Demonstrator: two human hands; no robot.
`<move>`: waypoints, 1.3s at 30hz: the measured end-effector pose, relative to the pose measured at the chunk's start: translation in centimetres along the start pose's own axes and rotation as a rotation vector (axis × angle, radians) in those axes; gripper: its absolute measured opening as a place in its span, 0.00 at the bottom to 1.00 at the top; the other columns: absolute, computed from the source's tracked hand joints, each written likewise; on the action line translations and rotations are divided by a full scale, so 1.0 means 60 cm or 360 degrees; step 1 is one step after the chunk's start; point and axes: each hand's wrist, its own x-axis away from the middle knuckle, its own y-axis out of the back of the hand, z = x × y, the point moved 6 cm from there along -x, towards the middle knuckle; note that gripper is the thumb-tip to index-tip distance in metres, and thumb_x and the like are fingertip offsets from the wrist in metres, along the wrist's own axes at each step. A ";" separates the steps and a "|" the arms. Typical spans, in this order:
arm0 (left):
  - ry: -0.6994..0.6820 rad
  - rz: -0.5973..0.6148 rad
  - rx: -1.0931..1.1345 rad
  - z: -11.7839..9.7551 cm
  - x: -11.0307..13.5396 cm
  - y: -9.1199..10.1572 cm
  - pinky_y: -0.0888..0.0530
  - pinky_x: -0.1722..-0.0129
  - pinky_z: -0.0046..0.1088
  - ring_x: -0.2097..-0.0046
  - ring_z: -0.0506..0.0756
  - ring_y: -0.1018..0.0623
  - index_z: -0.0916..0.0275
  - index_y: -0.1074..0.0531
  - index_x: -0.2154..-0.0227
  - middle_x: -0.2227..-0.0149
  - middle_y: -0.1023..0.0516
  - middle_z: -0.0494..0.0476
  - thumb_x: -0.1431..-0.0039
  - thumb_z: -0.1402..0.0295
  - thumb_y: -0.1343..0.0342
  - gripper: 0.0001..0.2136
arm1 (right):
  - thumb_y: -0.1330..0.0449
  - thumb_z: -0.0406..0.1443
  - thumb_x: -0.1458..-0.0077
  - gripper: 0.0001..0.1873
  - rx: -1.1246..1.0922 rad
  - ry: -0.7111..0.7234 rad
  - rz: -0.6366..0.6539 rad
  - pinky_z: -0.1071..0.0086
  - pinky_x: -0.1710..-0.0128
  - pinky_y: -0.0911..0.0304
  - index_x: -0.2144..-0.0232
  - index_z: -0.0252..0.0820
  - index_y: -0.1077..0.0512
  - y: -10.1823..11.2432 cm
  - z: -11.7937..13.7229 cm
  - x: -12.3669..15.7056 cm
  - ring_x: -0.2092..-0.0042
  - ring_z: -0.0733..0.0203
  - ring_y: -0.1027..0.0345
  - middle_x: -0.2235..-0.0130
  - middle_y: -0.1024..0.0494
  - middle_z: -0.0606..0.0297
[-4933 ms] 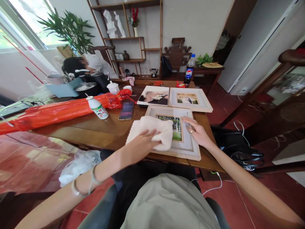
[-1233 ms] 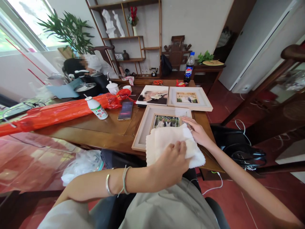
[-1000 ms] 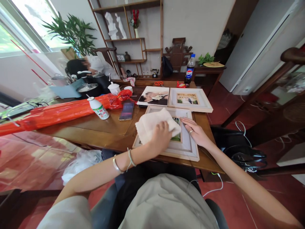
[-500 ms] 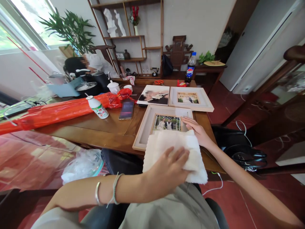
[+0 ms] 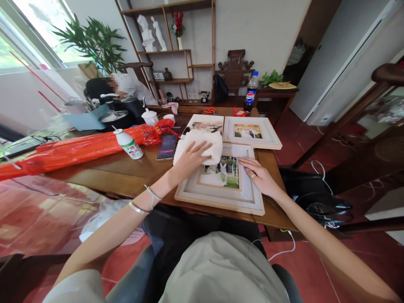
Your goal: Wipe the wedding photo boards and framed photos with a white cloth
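My left hand [image 5: 189,163] lies over a white fluffy cloth [image 5: 200,135], its fingers spread as it presses the cloth on the upper left of a pale picture frame [image 5: 217,203]. That frame lies flat at the table's near edge, and the cloth hides its upper left corner. Inside it a photo [image 5: 232,172] of a couple outdoors is partly covered. My right hand [image 5: 262,177], wearing a ring, rests with fingers stretched out on the right edge of the photo.
Behind lie a second framed photo [image 5: 274,134] and a photo panel [image 5: 202,120]. On the wooden table [image 5: 154,179] are a phone [image 5: 166,147], a white bottle [image 5: 128,145], a red plastic-wrapped bundle [image 5: 78,149], orange scissors [image 5: 209,110] and a cola bottle [image 5: 251,94]. A person sits at the far left.
My left hand has pushed the cloth away from me and leftward, from the frame's near edge to its far left corner. The lower frame now shows. My right hand has barely shifted.
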 end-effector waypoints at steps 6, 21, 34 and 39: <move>-0.0073 0.0311 0.0290 -0.026 0.037 0.003 0.45 0.37 0.45 0.35 0.57 0.41 0.60 0.30 0.50 0.38 0.37 0.59 0.47 0.84 0.53 0.22 | 0.50 0.36 0.38 0.18 -0.0006 -0.0034 -0.0007 0.46 0.38 0.46 0.49 0.52 0.27 0.000 0.000 0.000 0.40 0.53 0.38 0.44 0.27 0.65; -0.0067 0.0215 0.0318 -0.055 0.072 0.024 0.42 0.37 0.43 0.35 0.59 0.42 0.60 0.30 0.50 0.37 0.39 0.59 0.45 0.85 0.54 0.23 | 0.49 0.34 0.40 0.19 -0.0007 -0.0041 -0.0011 0.46 0.37 0.47 0.49 0.52 0.28 -0.002 -0.001 0.002 0.39 0.53 0.40 0.44 0.28 0.66; -0.0154 0.0112 0.0269 -0.009 0.000 -0.026 0.42 0.37 0.42 0.35 0.56 0.42 0.63 0.32 0.49 0.39 0.36 0.64 0.43 0.83 0.54 0.20 | 0.50 0.33 0.40 0.20 0.0008 -0.0030 -0.0008 0.47 0.37 0.46 0.48 0.49 0.28 -0.002 -0.004 0.002 0.39 0.53 0.40 0.44 0.28 0.63; -0.0468 0.0139 0.0322 -0.110 0.068 0.023 0.35 0.41 0.38 0.39 0.57 0.33 0.61 0.31 0.52 0.42 0.32 0.62 0.40 0.79 0.50 0.15 | 0.49 0.32 0.42 0.21 0.0020 0.0031 -0.0003 0.46 0.38 0.46 0.48 0.50 0.28 -0.003 -0.006 0.003 0.39 0.52 0.40 0.44 0.28 0.63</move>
